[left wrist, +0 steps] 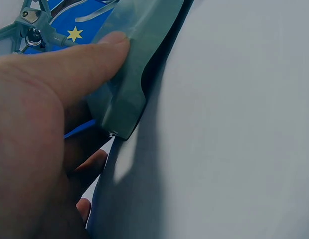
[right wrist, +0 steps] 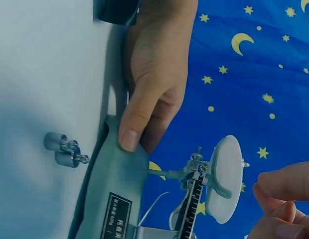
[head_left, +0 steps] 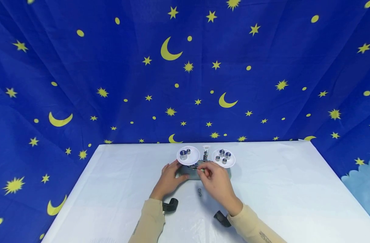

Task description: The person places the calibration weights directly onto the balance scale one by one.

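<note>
A grey-green balance scale [head_left: 191, 174] with a black-and-silver beam stands on the table. My left hand [head_left: 168, 180] grips the left end of its base, thumb [left wrist: 102, 55] on the near face and fingers behind. Two metal weights, a large one [head_left: 183, 155] and a small one [head_left: 188, 151], sit on the left white pan [head_left: 194, 156]. On the right pan [head_left: 232, 162] are several metal weights [head_left: 222, 153]. My right hand [head_left: 216, 180] hovers at the middle of the scale, fingers [right wrist: 289, 181] loosely bent near the beam [right wrist: 190, 206], nothing showing between them.
Two small metal weights [right wrist: 55, 141] stand close together on the white table [head_left: 112, 189] in front of the scale. A blue curtain [head_left: 203, 77] with yellow moons and stars hangs behind the table. Black straps [head_left: 222, 219] are on both wrists.
</note>
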Demonstrator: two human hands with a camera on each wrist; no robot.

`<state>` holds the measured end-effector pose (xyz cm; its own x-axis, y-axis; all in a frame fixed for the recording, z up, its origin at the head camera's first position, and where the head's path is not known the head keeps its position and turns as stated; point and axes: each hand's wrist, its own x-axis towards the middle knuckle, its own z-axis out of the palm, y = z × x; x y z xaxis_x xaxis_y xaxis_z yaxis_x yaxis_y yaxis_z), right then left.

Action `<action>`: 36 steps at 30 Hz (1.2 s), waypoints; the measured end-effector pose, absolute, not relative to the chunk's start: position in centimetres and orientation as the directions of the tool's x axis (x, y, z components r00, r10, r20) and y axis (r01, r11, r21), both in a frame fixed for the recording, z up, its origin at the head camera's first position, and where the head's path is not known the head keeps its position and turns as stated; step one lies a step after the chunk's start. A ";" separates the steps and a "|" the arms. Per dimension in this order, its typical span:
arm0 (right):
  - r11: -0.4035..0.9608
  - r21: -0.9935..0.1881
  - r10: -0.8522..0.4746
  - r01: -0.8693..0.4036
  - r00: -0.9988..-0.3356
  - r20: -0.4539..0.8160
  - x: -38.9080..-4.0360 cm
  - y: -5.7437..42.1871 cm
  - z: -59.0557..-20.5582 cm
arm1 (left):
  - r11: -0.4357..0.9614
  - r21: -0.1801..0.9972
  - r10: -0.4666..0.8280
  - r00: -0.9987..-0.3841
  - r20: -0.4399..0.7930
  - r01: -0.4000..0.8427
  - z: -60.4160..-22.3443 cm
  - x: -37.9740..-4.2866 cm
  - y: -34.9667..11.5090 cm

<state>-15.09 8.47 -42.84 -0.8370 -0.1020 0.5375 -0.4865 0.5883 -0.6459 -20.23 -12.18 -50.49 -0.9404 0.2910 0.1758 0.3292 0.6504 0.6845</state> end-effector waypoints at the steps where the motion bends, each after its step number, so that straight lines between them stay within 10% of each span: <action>1: 0.584 -0.649 -0.101 -0.487 -0.837 0.537 -15.0 8.5 -42.9 | 0.651 0.683 0.292 -0.940 0.178 0.332 -50.5 -20.2 -12.2; 36: 0.460 -0.844 -0.121 -0.275 -0.961 0.247 -14.9 9.7 -47.3 | 0.654 0.684 0.287 -0.943 0.169 0.322 -50.6 -20.3 -12.1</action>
